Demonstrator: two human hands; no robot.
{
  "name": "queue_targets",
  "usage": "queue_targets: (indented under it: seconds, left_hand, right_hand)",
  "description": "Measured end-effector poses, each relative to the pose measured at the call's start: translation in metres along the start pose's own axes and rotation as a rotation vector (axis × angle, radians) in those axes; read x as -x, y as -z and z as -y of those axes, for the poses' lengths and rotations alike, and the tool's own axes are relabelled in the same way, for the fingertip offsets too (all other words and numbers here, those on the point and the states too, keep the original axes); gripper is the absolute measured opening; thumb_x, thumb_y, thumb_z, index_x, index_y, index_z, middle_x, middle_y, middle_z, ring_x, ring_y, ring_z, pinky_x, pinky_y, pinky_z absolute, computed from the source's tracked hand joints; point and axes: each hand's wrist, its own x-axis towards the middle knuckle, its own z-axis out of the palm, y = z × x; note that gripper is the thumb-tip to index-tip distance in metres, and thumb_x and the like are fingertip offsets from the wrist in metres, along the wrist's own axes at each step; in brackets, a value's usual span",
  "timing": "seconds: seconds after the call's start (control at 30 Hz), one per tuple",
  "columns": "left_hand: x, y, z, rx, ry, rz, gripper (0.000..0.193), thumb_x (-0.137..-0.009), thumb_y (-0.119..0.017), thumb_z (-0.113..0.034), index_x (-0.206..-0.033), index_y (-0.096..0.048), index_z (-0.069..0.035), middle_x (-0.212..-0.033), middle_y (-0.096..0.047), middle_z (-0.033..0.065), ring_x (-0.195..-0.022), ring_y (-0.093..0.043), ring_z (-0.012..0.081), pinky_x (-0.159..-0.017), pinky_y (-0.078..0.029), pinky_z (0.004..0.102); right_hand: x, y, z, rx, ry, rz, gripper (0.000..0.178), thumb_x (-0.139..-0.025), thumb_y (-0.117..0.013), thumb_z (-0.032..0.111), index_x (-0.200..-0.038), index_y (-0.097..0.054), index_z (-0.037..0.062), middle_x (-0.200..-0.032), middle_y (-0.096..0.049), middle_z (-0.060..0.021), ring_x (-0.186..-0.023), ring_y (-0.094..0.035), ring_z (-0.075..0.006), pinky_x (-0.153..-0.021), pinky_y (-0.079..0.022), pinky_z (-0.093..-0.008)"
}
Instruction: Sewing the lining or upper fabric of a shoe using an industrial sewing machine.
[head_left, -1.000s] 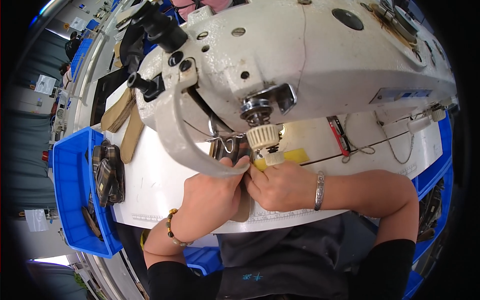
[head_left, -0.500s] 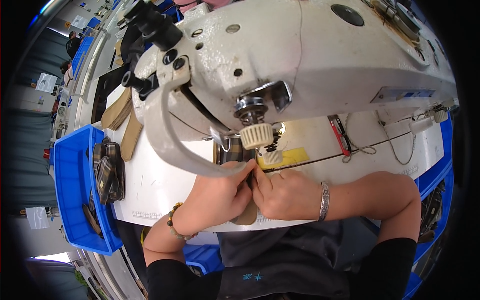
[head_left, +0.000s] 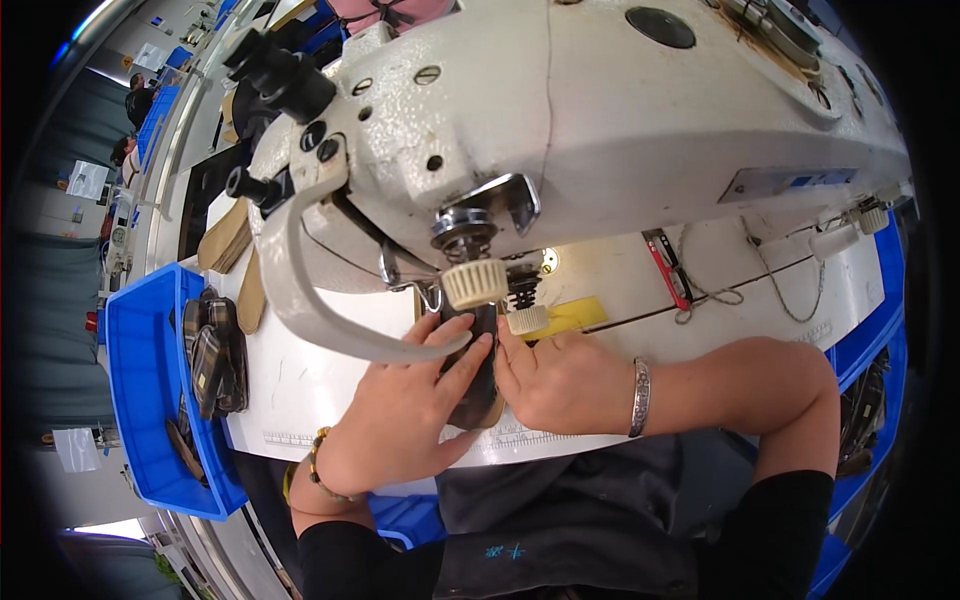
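In the head view, at the near side of the pebbly white sewing machine (head_left: 620, 140), a dark, elongated, tan-rimmed piece (head_left: 478, 390) lies beneath the spread fingers of the left hand (head_left: 400, 412), while the right hand (head_left: 568, 385) crowds bent fingers against its edge, whether pinching I cannot tell.

The sewing machine (head_left: 620, 130) had glossy white paint, pebbled at the head and smoother to the right, with a shiny metal bracket (head_left: 522, 200) and a ribbed cream dial (head_left: 475, 284) that looked like matt plastic. The long dark piece (head_left: 480, 390) showed a faint sheen. The worktop (head_left: 300, 390) was smooth, the bin (head_left: 140, 380) slick blue plastic, the plaid pieces (head_left: 212, 350) soft cloth, the tan sole pieces (head_left: 228, 238) matt, the bangle (head_left: 640, 398) patterned bright metal, the apron (head_left: 560, 555) dull cloth
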Motion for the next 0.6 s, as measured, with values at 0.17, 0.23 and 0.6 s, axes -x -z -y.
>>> queue_targets:
  seconds: [0.17,0.23,0.6]
  left_hand:
    - [0.009,0.001,-0.006,-0.003,0.120,0.041,0.064,-0.064,-0.072,-0.010,-0.127,-0.060,-0.005,-0.123,-0.062,0.0127,-0.102,-0.064,0.0329,-0.076,-0.057,0.0383]
    - [0.005,0.002,-0.008,0.004,0.118,-0.054,0.059,-0.066,-0.071,-0.009,-0.124,-0.062,-0.004,-0.117,-0.064,0.0112,-0.096,-0.065,0.0309,-0.072,-0.057,0.0383]
    - [-0.007,-0.025,-0.010,-0.113,0.096,-0.146,0.051,-0.062,-0.077,-0.016,-0.112,-0.070,-0.006,-0.101,-0.065,0.0057,-0.087,-0.064,0.0240,-0.067,-0.053,0.0327]
  right_hand:
    - [0.000,0.004,0.000,0.003,0.021,0.011,0.034,-0.074,-0.060,0.018,-0.090,-0.070,-0.0096,-0.099,-0.067,-0.0363,-0.053,-0.063,-0.0179,-0.046,-0.048,-0.0267]
    - [0.001,0.004,0.003,-0.010,0.039,0.021,0.033,-0.073,-0.060,0.018,-0.088,-0.069,-0.0098,-0.098,-0.067,-0.0368,-0.053,-0.063,-0.0176,-0.045,-0.047,-0.0267]
    - [0.007,0.009,0.023,-0.063,0.085,-0.060,0.019,-0.067,-0.060,0.017,-0.065,-0.062,-0.0024,-0.059,-0.058,-0.0147,-0.054,-0.057,-0.0187,-0.041,-0.038,-0.0269]
